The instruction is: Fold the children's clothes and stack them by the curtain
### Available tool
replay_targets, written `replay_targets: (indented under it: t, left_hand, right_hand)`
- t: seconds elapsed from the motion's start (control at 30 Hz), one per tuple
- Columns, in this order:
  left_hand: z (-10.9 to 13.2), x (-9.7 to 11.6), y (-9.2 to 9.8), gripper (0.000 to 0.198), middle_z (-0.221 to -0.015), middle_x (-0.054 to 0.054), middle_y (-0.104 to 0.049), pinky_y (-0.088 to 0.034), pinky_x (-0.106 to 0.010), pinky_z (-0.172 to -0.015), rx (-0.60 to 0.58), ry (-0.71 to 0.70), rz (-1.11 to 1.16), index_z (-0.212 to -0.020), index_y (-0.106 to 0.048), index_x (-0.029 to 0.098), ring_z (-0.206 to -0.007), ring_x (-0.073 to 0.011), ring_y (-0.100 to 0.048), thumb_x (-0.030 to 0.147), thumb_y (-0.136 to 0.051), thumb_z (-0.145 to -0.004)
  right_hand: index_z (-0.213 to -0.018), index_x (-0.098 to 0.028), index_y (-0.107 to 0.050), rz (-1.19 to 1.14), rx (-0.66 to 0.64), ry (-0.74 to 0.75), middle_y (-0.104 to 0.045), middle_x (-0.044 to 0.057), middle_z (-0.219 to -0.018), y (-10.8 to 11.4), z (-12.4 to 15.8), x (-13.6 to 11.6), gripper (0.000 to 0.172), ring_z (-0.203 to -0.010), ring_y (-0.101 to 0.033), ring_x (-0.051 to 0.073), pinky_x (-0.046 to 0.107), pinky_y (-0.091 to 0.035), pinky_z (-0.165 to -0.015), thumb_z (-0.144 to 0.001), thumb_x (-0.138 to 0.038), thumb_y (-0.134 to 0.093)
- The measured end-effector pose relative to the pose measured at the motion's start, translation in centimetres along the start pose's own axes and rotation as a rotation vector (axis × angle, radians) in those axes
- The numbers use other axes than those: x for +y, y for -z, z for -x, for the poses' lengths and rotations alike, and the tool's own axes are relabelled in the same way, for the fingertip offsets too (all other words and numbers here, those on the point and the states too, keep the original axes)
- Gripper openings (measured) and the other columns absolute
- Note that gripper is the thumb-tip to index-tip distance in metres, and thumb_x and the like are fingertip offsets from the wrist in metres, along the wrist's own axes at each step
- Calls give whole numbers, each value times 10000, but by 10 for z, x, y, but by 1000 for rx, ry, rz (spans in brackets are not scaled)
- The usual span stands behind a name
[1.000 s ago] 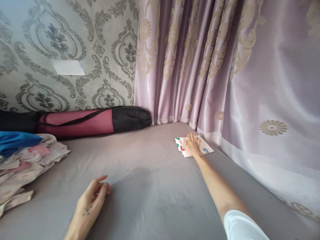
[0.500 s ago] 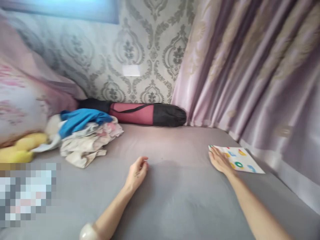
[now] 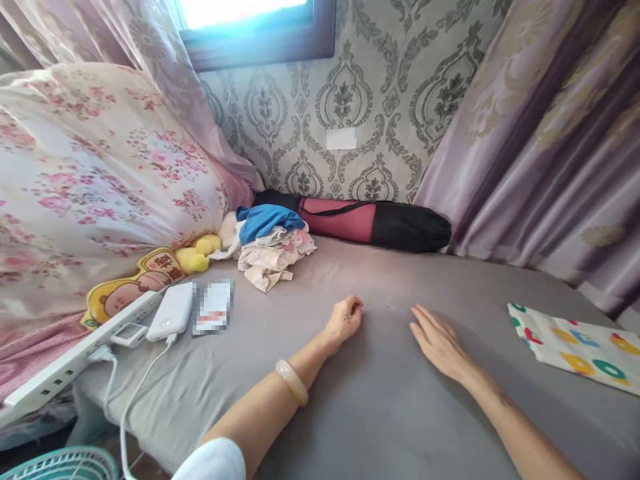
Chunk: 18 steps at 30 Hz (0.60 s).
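- Grey, matt, lightly creased: saw the fabric-covered bed (image 3: 390, 427).
- Along its far edge, saw a long cylindrical roll (image 3: 345, 227), pink mesh with black fabric ends.
- Toward the far left corner, saw a soft, crumpled clothes heap (image 3: 275, 250), blue over cream.
- Near the right edge, saw the folded cloth (image 3: 580, 350), flat, roughly rectangular, white with bright printed shapes.
- Saw the left hand (image 3: 345, 317) narrowly curled; could not tell what, if anything, lay inside.
- Saw the right hand (image 3: 437, 343) palm down, fingers extended, apart from the cloth.

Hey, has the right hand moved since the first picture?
Yes. Judged by the long bag, the right hand moved left, coming off the cloth.
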<state>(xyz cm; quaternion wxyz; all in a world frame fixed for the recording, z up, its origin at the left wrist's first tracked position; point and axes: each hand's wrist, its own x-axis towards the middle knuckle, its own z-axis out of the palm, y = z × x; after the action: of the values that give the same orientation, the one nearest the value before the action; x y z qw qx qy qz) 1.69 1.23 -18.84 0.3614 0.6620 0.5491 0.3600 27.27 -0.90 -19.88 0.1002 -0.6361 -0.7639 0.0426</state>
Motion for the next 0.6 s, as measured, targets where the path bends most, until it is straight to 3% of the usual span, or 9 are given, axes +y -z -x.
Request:
replay_targets:
  t: [0.07, 0.13, 0.27, 0.43, 0.53, 0.6]
  left_hand:
    - [-4, 1, 12, 314, -782, -64, -707, -478, -231, -678, -83, -3, -50, -1019, -658, 116, -700, -142, -637, 103, -434, -800]
    - [-9, -1, 31, 292, -768, -53, -709, -476, -227, -672, -89, -4, -164, -993, -680, 128, -699, -145, -643, 128, -456, -806]
    - [-13, -20, 86, 241, -830, -56, -719, -480, -253, -735, 87, 46, -373, -937, -706, 162, -782, -175, -654, 174, -501, -810]
    - [1, -53, 161, 261, -1005, -125, -687, -454, -373, -900, 327, 138, -511, -950, -687, 147, -1004, -262, -607, 130, -463, -817]
    - [10, -72, 191, 251, -1103, -167, -638, -439, -432, -914, 525, 180, -697, -1008, -679, 144, -1059, -316, -559, 188, -504, -834]
    - [12, -83, 202, 268, -1138, -166, -620, -431, -445, -920, 513, 179, -798, -1041, -681, 160, -1061, -328, -543, 260, -565, -821]
  right_hand:
    - [-1436, -202, -446, -25, -53, 59, -356, 75, -1542, -1, 4, -28, 621, -1430, -303, 221, 417, -275, -1163, -942, -469, -182]
    - [-1452, -180, -422, -45, -103, 102, -325, 81, -1557, -1, 9, -49, 618, -1439, -282, 223, 437, -244, -1174, -959, -466, -181]
    - [-1456, -157, -404, -19, -103, 125, -320, 97, -1557, -6, 17, -68, 597, -1444, -265, 241, 527, -167, -1179, -984, -442, -176]
    - [-1445, -185, -423, 9, -24, 139, -368, 97, -1534, -15, 19, -67, 570, -1428, -303, 239, 529, -189, -1168, -991, -435, -185]
    - [-1444, -170, -422, 11, -21, 141, -370, 97, -1532, -17, 19, -66, 583, -1429, -298, 240, 531, -186, -1169, -993, -448, -179]
    - [-1443, -166, -422, 11, -12, 145, -373, 97, -1530, -17, 19, -66, 582, -1428, -301, 239, 534, -190, -1168, -993, -448, -185]
